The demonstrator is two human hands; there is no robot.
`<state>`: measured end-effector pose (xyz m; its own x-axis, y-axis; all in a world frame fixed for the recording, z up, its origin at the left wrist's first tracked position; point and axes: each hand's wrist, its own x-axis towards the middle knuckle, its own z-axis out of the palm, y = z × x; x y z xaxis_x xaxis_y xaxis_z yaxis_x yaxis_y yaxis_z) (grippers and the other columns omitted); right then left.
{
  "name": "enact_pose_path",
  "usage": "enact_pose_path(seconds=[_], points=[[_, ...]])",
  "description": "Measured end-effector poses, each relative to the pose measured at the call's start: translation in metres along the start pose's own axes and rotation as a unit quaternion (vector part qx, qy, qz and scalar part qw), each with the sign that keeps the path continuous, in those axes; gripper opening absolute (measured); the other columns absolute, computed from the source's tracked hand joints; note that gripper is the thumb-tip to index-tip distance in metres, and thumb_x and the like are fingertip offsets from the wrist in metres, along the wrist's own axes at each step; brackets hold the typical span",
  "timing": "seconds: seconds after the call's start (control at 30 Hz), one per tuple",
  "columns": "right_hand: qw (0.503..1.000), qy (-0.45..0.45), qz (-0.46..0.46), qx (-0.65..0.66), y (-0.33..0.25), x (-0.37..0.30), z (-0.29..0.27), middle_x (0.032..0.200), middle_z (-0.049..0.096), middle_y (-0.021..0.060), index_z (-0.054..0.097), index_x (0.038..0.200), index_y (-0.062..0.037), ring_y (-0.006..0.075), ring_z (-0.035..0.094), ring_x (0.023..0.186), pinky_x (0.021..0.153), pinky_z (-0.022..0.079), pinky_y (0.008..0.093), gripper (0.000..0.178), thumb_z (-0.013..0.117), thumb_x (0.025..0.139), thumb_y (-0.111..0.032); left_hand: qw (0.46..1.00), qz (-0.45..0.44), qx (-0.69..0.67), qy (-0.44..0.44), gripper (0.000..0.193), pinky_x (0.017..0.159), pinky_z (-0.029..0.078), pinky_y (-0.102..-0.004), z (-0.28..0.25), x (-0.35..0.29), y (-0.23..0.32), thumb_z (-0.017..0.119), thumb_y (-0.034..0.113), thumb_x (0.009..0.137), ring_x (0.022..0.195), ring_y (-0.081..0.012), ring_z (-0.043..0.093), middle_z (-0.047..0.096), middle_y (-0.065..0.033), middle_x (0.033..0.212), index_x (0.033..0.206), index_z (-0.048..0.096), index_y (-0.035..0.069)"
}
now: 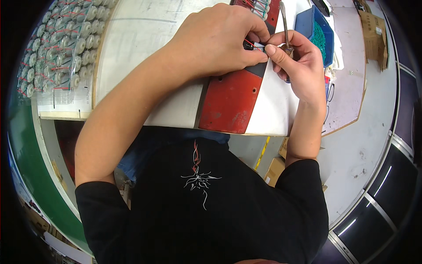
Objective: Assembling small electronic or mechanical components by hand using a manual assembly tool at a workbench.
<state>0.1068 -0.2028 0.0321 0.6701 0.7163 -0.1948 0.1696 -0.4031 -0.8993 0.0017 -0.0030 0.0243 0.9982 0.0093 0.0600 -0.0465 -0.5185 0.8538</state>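
Note:
My left hand (220, 37) reaches over a red and black fixture bar (231, 99). Its fingers and thumb are closed on a small part with red and black wires (255, 45), mostly hidden by the fingers. My right hand (301, 64) meets it from the right, thumb and forefinger pinching the end of the dark wire. A tool with a long metal shaft (286, 26), like a screwdriver, rises out of the curled right fingers; its lower end is hidden in the palm. Past my left hand, several small clear parts with red wires (262, 6) sit on the bar.
Rows of clear round parts with red and green wires (66, 48) cover the table's left side. On the right stands a blue bin (305, 22) with small green pieces (319, 39). Glasses (331, 92) lie near it. The white table's front edge (268, 130) is close to my body.

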Motion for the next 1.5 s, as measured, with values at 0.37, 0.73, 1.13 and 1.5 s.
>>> enact_pose_path(seconds=[0.37,0.73,1.13,1.5], points=[[1.0,-0.006,-0.012,-0.024,0.001,0.001,-0.001,0.076,0.066,-0.0034,0.072,0.102,-0.0034,0.0012,0.054,0.059,0.048,0.036,0.0172,0.016,0.08,0.092,-0.013,0.999,-0.025,-0.016,-0.021,0.032,0.079,0.058,-0.0396,-0.004,0.001,0.001,0.077,0.029,0.085,0.093,-0.0305,0.073,0.076,-0.0147,0.099,0.104,0.074,0.003],[0.999,-0.003,-0.017,-0.029,0.008,0.003,-0.006,0.078,0.066,-0.0024,0.069,0.102,-0.0029,0.0021,0.051,0.058,0.049,0.035,0.018,0.017,0.08,0.092,-0.01,1.0,0.023,-0.003,0.006,0.03,0.077,0.056,-0.0414,0.001,0.0,-0.001,0.076,0.03,0.086,0.09,-0.0314,0.07,0.072,-0.0139,0.097,0.106,0.077,0.007],[0.937,-0.117,-0.158,-0.287,-0.022,-0.015,-0.041,0.078,0.064,0.0026,0.063,0.092,0.0011,0.0128,0.056,0.072,0.062,0.043,0.0293,0.026,0.062,0.105,-0.022,0.998,-0.042,-0.011,-0.054,0.027,0.074,0.055,-0.0403,-0.009,0.003,0.012,0.073,0.028,0.087,0.087,-0.0293,0.07,0.071,-0.0109,0.096,0.107,0.082,0.013],[0.846,-0.062,-0.192,-0.493,0.006,0.006,-0.017,0.072,0.059,0.0201,0.061,0.086,0.0007,0.042,0.058,0.068,0.063,0.047,0.0455,0.043,0.044,0.111,-0.03,0.997,-0.052,0.005,-0.048,0.026,0.071,0.055,-0.0402,-0.007,0.006,0.009,0.072,0.028,0.086,0.082,-0.0298,0.069,0.07,-0.0115,0.093,0.104,0.082,0.012]])
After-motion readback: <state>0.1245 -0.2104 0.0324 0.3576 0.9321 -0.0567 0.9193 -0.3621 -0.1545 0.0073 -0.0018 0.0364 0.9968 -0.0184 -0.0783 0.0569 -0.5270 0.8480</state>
